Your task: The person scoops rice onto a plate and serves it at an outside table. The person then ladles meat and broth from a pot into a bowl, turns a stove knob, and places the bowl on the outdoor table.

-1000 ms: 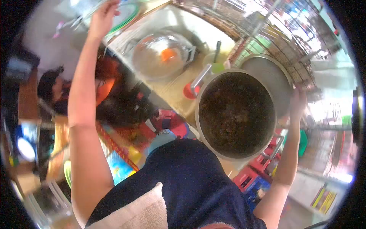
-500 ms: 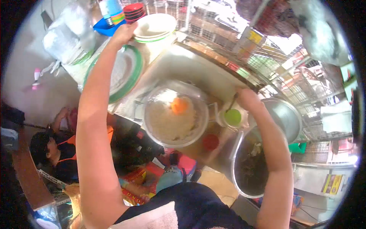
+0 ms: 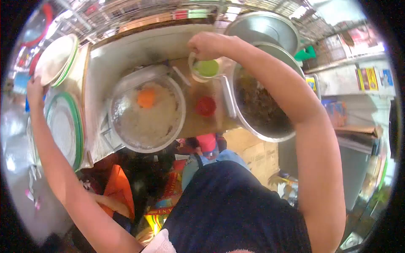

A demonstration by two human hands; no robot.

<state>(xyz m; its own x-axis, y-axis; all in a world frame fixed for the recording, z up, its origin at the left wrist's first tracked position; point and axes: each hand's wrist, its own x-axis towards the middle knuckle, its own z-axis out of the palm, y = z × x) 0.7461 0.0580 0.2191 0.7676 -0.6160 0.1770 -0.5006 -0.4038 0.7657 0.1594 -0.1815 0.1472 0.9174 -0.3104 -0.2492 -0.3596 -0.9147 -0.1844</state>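
My left hand (image 3: 36, 87) is closed at the near rim of a stack of white bowls (image 3: 55, 59) with green edges. Large green-rimmed plates (image 3: 63, 128) lie just below that hand. My right hand (image 3: 207, 45) is a fist over a small container with green contents (image 3: 206, 68). A thin dark handle ran down from this fist half a second ago; now the fingers hide it. Left of the container is a big round tub of rice (image 3: 152, 120), with an orange scoop-like piece (image 3: 146, 97) on the rice. A red round container (image 3: 205, 106) stands between.
A large metal pot with dark contents (image 3: 263, 103) stands under my right forearm, a wide metal lid or basin (image 3: 263, 31) behind it. Wire mesh runs along the back. A cardboard box (image 3: 253, 147) and a person in orange (image 3: 118, 189) are below the counter.
The view has swung to the right, so the counter appears farther left. My left hand stays at the bowls. My right hand remains above the green container.
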